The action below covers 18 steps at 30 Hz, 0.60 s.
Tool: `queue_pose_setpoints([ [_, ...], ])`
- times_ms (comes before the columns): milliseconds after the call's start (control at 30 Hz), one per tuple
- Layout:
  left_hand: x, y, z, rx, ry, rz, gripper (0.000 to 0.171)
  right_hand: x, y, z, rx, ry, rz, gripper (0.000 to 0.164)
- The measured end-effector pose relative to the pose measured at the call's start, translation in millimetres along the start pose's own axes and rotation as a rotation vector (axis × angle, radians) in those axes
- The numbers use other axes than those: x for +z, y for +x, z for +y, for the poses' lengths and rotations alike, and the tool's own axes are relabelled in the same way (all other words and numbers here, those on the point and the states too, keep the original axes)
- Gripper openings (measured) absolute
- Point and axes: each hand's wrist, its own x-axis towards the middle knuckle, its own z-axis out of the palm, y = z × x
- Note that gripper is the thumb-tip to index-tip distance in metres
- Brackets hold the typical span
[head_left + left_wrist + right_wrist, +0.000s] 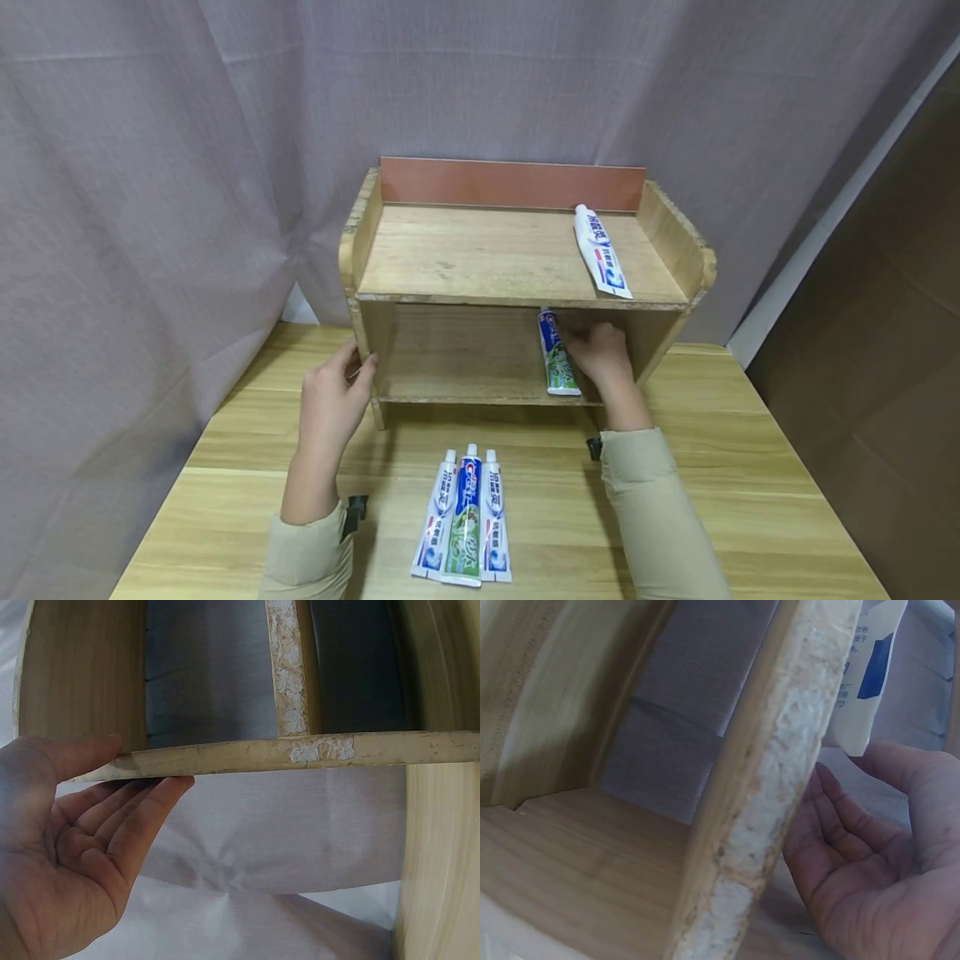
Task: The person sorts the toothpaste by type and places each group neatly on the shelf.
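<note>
Currently at my right hand (603,354): it reaches into the lower level of the wooden rack, its fingers bent at the right side of a blue-and-green tube (557,354); I can't tell whether they pinch it or only touch it.
Blue-and-green tube: on the lower board (457,358), right of the middle, flat end close to the front edge, cap end further up, just under the front of the upper board (480,254).
Left hand (330,408): I grip the rack's left side panel (360,333) beside the lower level, thumb on the inner face and the other fingers (142,825) along the outer, narrow around the wood.
Upper board: a white tube (602,254) lies toward the right, cap to the back, flat end near the front edge; a reddish strip (510,183) stands along the back.
Bench (750,458): in front of the rack, between my forearms, three more tubes lie side by side, caps toward the rack: a left white tube (433,525), a middle green tube (465,521) and a right white tube (494,525).
Sleeves: pale beige (660,508) on both arms.
Behind the rack: a greyish curtain (187,125) hangs in folds.
</note>
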Motion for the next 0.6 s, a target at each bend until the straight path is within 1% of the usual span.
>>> queue_pose_setpoints([
  [233, 0.2, 0.1, 0.1, 0.001, -0.001, 0.0, 0.032, -0.4, -5.4, 0.0, -0.015, -0.004, 0.008, 0.058],
  [467, 0.6, 0.3, -1.3, 0.006, -0.003, 0.006, 0.031, 0.6, -10.9, 1.6, -0.069, 0.005, 0.009, 0.044],
  [600, 0.5, 0.0, -1.6, 0.007, -0.002, 0.008, 0.031, 2.4, -13.8, 2.7, -0.07, 0.043, -0.004, 0.048],
])
